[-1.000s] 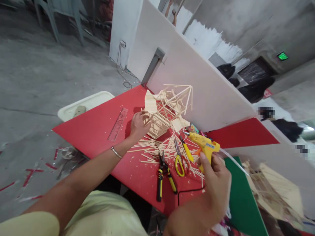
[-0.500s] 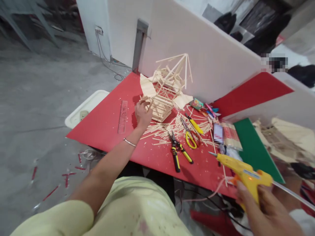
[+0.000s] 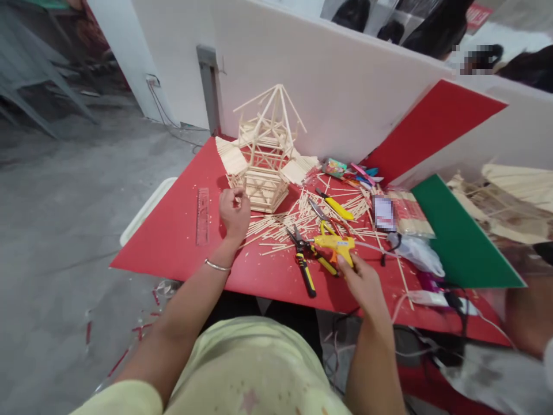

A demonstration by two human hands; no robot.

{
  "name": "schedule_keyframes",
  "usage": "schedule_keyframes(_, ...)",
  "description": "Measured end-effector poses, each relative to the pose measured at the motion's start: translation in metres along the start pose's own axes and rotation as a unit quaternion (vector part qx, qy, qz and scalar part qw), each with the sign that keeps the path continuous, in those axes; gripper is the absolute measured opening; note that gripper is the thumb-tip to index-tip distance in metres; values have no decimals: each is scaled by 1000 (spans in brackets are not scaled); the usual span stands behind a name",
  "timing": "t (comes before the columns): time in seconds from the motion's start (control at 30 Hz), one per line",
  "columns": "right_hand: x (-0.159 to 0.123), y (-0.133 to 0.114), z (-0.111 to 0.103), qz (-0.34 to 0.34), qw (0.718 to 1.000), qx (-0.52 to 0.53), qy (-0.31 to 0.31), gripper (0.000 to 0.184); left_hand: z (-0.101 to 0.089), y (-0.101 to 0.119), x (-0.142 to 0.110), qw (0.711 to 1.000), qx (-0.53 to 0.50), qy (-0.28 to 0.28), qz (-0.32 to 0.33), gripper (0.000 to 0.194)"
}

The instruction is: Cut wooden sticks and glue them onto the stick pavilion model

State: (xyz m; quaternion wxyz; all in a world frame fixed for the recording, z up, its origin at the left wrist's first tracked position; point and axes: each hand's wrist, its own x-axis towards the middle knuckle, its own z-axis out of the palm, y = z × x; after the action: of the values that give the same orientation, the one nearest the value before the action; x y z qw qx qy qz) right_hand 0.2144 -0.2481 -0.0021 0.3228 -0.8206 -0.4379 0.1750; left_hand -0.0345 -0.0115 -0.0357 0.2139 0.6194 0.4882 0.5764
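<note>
My left hand point(image 3: 234, 214) is at the near left side of a model house built of thin wooden sticks point(image 3: 265, 178). Its fingers are curled in a pinch. What they hold, if anything, cannot be made out. My right hand point(image 3: 362, 281) grips a yellow hot glue gun point(image 3: 339, 245), its nozzle pointing left above the tools. Below it lie black-and-yellow cutting pliers point(image 3: 306, 271) and yellow-handled scissors point(image 3: 322, 216). A yellow utility knife point(image 3: 339, 207) rests behind them on loose sticks point(image 3: 283, 230).
The red tabletop point(image 3: 173, 242) carries a clear ruler point(image 3: 202, 216) at left. Packs of sticks point(image 3: 415, 213), a plastic bag point(image 3: 419, 253) and a green board point(image 3: 470, 248) are on the right. A white partition point(image 3: 324, 86) stands behind. Another person's arm point(image 3: 529, 317) shows at the right edge.
My right hand has brought the glue gun from the lower right leftward over the tools. My left hand stays beside the model. The view has shifted to the right.
</note>
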Motion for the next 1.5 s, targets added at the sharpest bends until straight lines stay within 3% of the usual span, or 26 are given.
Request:
schedule_keyframes(0.1, 9, 11, 3, -2, 1000, 4, 0, 51, 10, 1, -7, 1000, -20, 4, -19, 21)
schedule_keyframes(0.23, 20, 14, 8, 4, 1000, 11, 12, 58, 17, 2, -18, 998, -2, -63, -11, 23)
schedule_keyframes(0.33, 30, 21, 13, 13, 999, 26, 24, 63, 16, 6, -26, 987, 62, -145, 28, 29)
schedule_keyframes(0.47, 41, 27, 14, 23, 998, 58, 15, 59, 18, 16, -33, 946, 141, -277, 91, 42)
schedule_keyframes(0.53, 44, 23, 13, 24, 998, 64, 13, 57, 21, 19, -32, 928, 171, -313, 103, 42)
schedule_keyframes(0.63, 46, 1, 15, 8, 998, 63, 18, 55, 25, 19, -29, 914, 241, -317, 78, 39)
schedule_keyframes(0.77, 50, -32, 28, -62, 997, 42, 2, 52, 26, 11, -26, 896, 302, -321, 55, 38)
schedule_keyframes(0.9, 58, -44, 44, -90, 996, -25, -1, 52, 21, 10, -25, 890, 309, -330, 56, 37)
schedule_keyframes(1.07, 60, -36, 50, -59, 990, -125, 38, 55, 11, 26, -22, 891, 291, -345, 56, 36)
schedule_keyframes(1.2, 43, -17, 44, 2, 982, -174, 73, 54, 8, 33, -22, 891, 268, -360, 63, 33)
schedule_keyframes(1.33, 19, 7, 28, 55, 980, -154, 111, 53, 11, 29, -27, 892, 247, -369, 83, 31)
schedule_keyframes(1.5, 6, 20, 10, 101, 983, -110, 103, 53, 14, 29, -34, 883, 228, -395, 111, 32)
